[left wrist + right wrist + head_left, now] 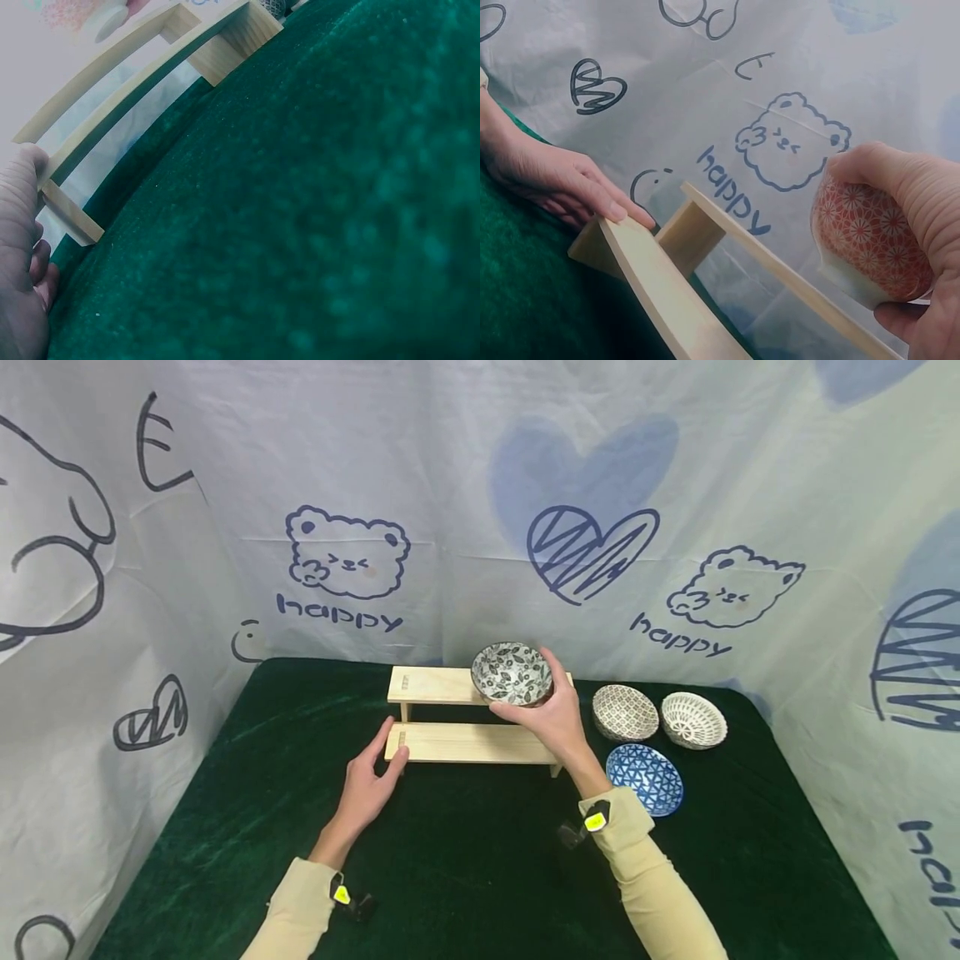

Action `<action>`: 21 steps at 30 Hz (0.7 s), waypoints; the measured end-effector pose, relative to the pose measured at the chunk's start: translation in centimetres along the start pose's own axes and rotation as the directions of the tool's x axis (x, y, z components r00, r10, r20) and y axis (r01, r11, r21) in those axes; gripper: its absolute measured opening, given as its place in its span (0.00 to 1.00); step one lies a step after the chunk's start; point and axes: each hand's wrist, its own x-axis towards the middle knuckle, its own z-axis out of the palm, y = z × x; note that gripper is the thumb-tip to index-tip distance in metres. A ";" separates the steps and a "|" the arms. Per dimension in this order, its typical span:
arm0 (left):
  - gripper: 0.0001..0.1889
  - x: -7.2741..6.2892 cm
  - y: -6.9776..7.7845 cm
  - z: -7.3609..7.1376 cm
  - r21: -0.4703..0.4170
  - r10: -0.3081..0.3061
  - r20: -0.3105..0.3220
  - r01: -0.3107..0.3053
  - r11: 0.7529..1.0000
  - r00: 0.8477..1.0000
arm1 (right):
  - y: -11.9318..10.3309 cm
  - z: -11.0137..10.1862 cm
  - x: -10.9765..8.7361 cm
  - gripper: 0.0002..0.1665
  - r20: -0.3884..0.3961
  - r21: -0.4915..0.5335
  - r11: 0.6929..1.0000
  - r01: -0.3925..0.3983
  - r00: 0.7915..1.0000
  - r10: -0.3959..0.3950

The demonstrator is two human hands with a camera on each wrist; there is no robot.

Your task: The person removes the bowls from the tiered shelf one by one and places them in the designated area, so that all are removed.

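My right hand (553,718) grips a bowl (512,673) by its side, thumb at the near edge and fingers at the far right. Black leaves on white pattern the bowl's inside; its outside (870,236) is red with white flowers in the right wrist view. It is held at the upper step of a two-step wooden display stand (468,743), and I cannot tell whether it touches the wood. My left hand (367,787) holds the left end of the lower step, thumb at the front corner and index finger towards the back.
Right of the stand are a brown-patterned bowl (625,713), a white bowl with dark marks (694,721) and a blue-and-white triangle-patterned dish (645,780). All rest on a dark green cloth (480,868). A pale printed curtain (450,485) rises behind the table.
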 end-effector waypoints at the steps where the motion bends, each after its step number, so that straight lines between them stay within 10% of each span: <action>1: 0.36 0.0 0.0 0.0 0.001 -0.002 0.002 0.002 1.000 1.000 | 0.0 -0.1 0.0 0.67 -0.001 -0.003 1.000 -0.001 1.000 0.001; 21: 0.35 0.0 0.3 -0.1 -0.006 -0.019 0.011 0.019 1.000 1.000 | 1.2 -2.2 -1.6 0.69 -0.046 0.029 0.997 -0.073 0.996 0.074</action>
